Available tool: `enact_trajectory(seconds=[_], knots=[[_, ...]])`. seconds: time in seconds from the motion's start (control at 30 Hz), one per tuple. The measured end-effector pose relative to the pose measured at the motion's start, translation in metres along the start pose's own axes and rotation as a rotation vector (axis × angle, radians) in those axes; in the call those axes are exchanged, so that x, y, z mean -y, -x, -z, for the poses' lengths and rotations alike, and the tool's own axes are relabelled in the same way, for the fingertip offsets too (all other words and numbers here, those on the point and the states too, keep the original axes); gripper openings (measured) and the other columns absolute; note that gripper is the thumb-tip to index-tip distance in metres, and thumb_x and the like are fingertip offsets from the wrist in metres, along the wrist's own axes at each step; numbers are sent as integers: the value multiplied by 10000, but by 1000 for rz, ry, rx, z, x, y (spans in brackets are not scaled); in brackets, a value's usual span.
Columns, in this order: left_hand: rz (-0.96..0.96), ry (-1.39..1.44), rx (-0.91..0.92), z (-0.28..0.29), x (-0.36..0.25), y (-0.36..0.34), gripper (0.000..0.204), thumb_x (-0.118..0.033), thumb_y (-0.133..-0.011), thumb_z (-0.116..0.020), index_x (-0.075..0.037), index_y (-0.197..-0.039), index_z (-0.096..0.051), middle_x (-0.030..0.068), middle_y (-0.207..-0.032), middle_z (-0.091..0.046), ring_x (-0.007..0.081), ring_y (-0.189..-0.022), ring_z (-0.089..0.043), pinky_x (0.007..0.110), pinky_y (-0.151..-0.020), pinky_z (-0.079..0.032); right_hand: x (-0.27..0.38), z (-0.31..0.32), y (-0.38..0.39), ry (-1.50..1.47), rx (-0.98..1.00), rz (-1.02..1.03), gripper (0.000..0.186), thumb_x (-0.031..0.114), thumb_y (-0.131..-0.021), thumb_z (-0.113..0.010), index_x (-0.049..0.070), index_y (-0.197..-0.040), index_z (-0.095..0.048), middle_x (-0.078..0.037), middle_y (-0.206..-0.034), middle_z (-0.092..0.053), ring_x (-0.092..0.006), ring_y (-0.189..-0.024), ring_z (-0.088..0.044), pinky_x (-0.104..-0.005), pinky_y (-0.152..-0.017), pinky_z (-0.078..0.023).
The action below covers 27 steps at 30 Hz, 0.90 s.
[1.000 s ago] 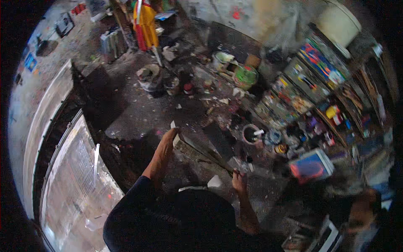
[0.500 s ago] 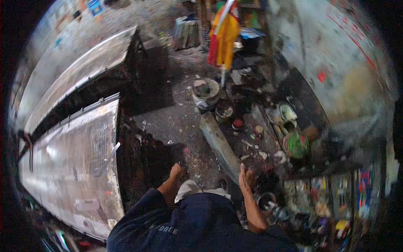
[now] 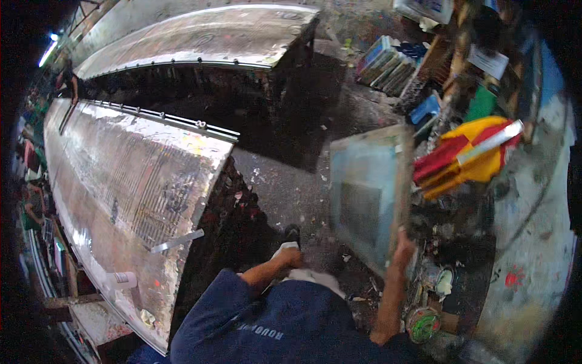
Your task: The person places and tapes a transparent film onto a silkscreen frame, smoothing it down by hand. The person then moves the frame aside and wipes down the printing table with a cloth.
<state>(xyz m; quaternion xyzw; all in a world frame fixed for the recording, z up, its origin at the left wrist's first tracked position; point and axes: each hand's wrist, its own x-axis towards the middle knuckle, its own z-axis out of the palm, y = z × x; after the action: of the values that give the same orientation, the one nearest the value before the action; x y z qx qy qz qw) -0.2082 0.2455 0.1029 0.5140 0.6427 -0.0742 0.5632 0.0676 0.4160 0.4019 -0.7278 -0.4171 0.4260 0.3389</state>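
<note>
My right hand [image 3: 402, 249] grips the edge of a screen-printing frame [image 3: 403, 176]. The frame has a wooden border and bluish-green mesh [image 3: 357, 161] with a darker rectangle on it. It is held upright on my right side, over the dark floor. My left hand [image 3: 289, 257] hangs in front of my waist with its fingers curled in, and nothing shows sticking out of it. To its left lies a long printing table [image 3: 151, 188] with a worn, shiny top. A flat metal strip [image 3: 177, 241] and a white bottle [image 3: 123, 279] rest on that table.
A second long table [image 3: 200, 36] stands beyond the first. Several screens [image 3: 388, 65] lean together at the back. Red and yellow cloth [image 3: 467, 158] hangs at the right. Near the right wall stand paint containers, one with green paint [image 3: 422, 324]. Another person [image 3: 68, 82] is at the far left.
The view has swung right to left, bringing the long tables closer to the middle. The frame in my right hand has risen from edge-on and now shows its mesh face.
</note>
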Motion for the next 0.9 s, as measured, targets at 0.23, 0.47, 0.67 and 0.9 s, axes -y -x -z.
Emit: enact_trajectory(seconds=[0.23, 0.47, 0.67, 0.9], knots=[[-612, -134, 142, 101, -17, -82, 510, -416, -977, -562, -132, -1401, -578, 119, -1383, -598, 299, -1275, -565, 454, -1087, -426, 138, -55, -157, -245, -167, 300, 581, 485, -925, -663, -80, -1063, -674, -88, -979, -641, -204, -848, -593, -356, -784, -474], [-135, 353, 110, 200, -6, -111, 487, -426, -1009, -498, -39, -1218, -707, 183, -1185, -706, 340, -1106, -650, 461, -998, -459, 193, -122, -394, 214, -253, 216, 665, 596, -875, -642, -66, -859, -700, -166, -815, -655, -256, -808, -615, -393, -761, -454], [173, 693, -448, 295, -33, -114, 313, -252, -958, -628, 53, -1010, -682, 162, -905, -729, 270, -829, -710, 418, -747, -547, 105, -221, -639, 287, -390, 111, 871, 748, -815, -572, -119, -802, -657, -218, -773, -654, -363, -756, -595, -483, -718, -432], [329, 820, -490, 350, -66, -134, 365, -270, -971, -604, 67, -1091, -674, 158, -842, -742, 239, -829, -730, 382, -745, -555, -27, -242, -770, 277, -232, -247, 916, 728, -842, -586, -159, -1055, -670, -300, -1041, -688, -426, -1001, -668, -513, -847, -502]])
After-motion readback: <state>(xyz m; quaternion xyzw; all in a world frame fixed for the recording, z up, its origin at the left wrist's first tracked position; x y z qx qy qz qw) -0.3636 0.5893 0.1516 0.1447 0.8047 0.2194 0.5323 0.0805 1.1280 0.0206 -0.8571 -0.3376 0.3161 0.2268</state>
